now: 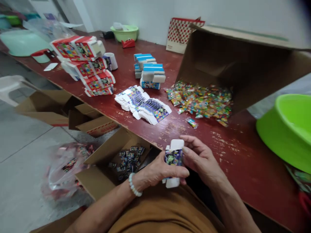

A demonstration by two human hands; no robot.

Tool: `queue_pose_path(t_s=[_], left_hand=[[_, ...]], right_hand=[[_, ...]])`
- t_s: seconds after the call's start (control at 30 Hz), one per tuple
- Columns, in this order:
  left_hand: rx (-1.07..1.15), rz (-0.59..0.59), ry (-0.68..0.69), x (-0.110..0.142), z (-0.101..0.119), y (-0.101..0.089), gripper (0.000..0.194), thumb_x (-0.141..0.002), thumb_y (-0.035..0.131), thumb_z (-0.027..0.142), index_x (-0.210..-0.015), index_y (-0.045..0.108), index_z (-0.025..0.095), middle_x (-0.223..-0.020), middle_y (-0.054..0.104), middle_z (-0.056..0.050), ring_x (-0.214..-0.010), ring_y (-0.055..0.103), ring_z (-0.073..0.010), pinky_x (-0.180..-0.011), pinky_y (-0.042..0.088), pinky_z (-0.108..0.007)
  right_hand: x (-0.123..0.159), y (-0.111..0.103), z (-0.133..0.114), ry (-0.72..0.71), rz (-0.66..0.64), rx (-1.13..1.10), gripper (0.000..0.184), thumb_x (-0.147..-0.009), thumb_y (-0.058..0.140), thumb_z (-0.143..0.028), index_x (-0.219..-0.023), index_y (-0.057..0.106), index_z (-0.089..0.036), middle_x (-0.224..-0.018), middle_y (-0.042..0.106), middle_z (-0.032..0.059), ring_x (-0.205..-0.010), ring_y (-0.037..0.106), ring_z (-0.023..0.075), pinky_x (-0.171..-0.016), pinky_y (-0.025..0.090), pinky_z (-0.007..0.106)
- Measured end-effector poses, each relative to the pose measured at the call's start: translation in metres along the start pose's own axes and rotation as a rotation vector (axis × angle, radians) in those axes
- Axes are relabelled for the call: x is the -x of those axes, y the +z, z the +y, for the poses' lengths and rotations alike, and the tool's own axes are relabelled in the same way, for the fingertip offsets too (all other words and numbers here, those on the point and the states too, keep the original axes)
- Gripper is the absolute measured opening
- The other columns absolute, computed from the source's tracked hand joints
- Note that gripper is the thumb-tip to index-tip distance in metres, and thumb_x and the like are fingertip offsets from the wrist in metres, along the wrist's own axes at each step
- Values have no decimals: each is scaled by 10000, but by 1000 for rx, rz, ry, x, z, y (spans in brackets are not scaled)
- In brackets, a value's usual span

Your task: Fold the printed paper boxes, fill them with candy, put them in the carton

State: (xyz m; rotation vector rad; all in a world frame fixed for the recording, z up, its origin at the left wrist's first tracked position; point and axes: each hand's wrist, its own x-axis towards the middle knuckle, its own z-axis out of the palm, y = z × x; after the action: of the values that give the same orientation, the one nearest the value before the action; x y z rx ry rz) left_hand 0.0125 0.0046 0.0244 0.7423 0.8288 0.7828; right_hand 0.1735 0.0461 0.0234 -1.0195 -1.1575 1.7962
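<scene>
Paper bag (178, 35), red-and-cream checked, upright, upper centre. Basin, light green (126, 35), upper centre-left. Red object (128, 43), small, just in front of same. Mint-green basin (23, 44), upper left. White plastic stool (11, 85), left edge. Bright green tub (269, 132), large, right edge.
</scene>
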Motion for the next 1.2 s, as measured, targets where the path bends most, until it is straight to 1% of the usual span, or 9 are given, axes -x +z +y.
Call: queue_pose_path(t_s=[0.13,0.27,0.43,0.57,0.7,0.8,0.9,1.0,1.2], left_hand=[[-169,165,113,-3,4,-6,280,-621,827,299,-785,669,136,-643,631,8,-521,520,-84,-503,462,-208],[-186,287,140,-7,5,-5,307,-647,824,319,-825,663,128,-629,619,17,-490,519,-85,-479,494,-224],[-151,291,106,-14,5,-3,367,-693,817,416,-852,649,131,-631,612,9,-542,563,-119,-477,515,-238],[-230,269,196,-19,9,-7,312,-727,803,352,-887,635,144,-732,678,-11,-656,634,-132,-610,546,-230],[-171,454,355,-16,4,-6,639,-713,810,287,-1234,443,252,-991,732,-24,-821,710,-184,-760,588,-324],[-262,577,442,-12,-4,-4,666,-746,780,297,-1307,421,274,-1056,726,-44,-884,718,-204,-797,584,-330],[-348,578,486,-11,-8,-6,521,-794,732,300,-1274,532,265,-1167,699,-61,-971,693,-205,-838,563,-300],[-342,542,458,-11,-3,-11,313,-799,728,318,-1089,648,231,-982,712,-27,-804,667,-166,-732,549,-255],[-231,425,336,-10,9,-18,200,-809,716,373,-850,660,185,-770,653,6,-672,577,-132,-623,483,-220]], right_hand=[[-3,8,-5,-65,-33,32,480,-761,791,-399,-1176,610,-239,-1090,696,79,-929,661,191,-803,548,318],[-3,7,-5,-81,-29,43,505,-744,800,-410,-1185,619,-243,-1096,690,68,-939,647,182,-848,527,330],[-6,2,-2,-129,-55,163,270,-810,724,-450,-914,723,-201,-968,674,50,-795,615,163,-709,509,285],[-8,1,-3,-268,130,323,262,-863,657,-434,-786,708,-189,-908,673,53,-819,613,183,-733,489,297],[-11,1,-1,-211,186,287,261,-865,651,-445,-930,681,-193,-837,694,35,-757,614,172,-718,496,297],[-13,6,5,-179,249,176,430,-827,705,-441,-1172,555,-233,-806,675,-6,-721,613,160,-657,496,270],[-13,12,10,-243,273,128,348,-825,713,-416,-1090,570,-241,-830,665,-10,-743,608,148,-676,490,256],[-13,12,8,-267,221,138,222,-823,712,-410,-880,644,-206,-811,655,1,-719,578,133,-670,475,247],[-20,3,-1,-37,94,0,318,-665,838,-420,-754,644,-183,-677,618,-18,-596,529,107,-544,444,217]])
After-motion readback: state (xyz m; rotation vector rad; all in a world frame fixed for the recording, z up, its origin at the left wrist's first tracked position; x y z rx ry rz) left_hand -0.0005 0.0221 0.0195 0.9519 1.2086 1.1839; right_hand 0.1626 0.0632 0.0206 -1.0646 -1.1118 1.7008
